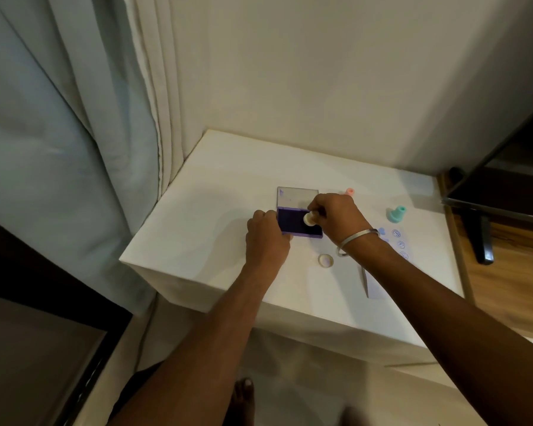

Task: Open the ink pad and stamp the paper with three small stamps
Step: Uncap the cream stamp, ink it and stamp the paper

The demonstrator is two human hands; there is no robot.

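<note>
The purple ink pad (296,224) lies open on the white table (203,210), its clear lid (297,196) folded back flat behind it. My left hand (266,236) grips the pad's left edge. My right hand (336,218) holds a small cream stamp (309,218) tilted on its side over the pad's dark ink. A teal stamp (396,214) stands upright at the right. A pink stamp (350,191) shows just behind my right hand. The paper (397,241), partly under my right forearm, carries several blue stamp marks.
A small cream ring-shaped cap (326,260) lies on the table near the front, beside my right wrist. Curtains hang at the left, a wall stands behind the table, and a dark screen on a stand (486,192) sits on a wooden surface to the right.
</note>
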